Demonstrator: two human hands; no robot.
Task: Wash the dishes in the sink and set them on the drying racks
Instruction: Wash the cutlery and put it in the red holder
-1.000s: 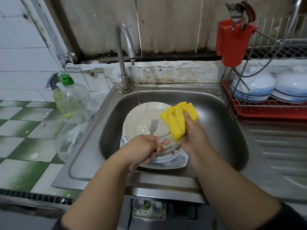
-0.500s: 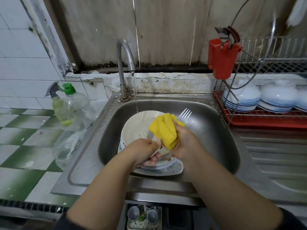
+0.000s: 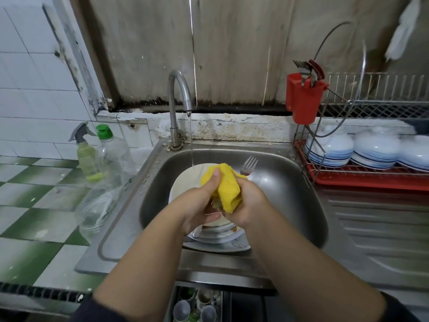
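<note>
Metal fork [image 3: 248,165] over steel sink [image 3: 301,182], tines far-right | soft yellow cloth [image 3: 224,187] wraps handle; left hand [image 3: 197,205] and right hand [image 3: 249,201] clamp cloth | likely light, stiff, wet-slippery; best held mid-handle.

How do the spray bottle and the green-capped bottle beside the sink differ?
The spray bottle has a grey trigger head; the green-capped bottle has a green flip cap. The spray bottle holds yellow-green liquid; the green-capped bottle looks clear and nearly empty. The spray bottle is slimmer; the green-capped bottle is wider. Both are see-through plastic, standing upright on the tiled counter left of the sink.
</note>
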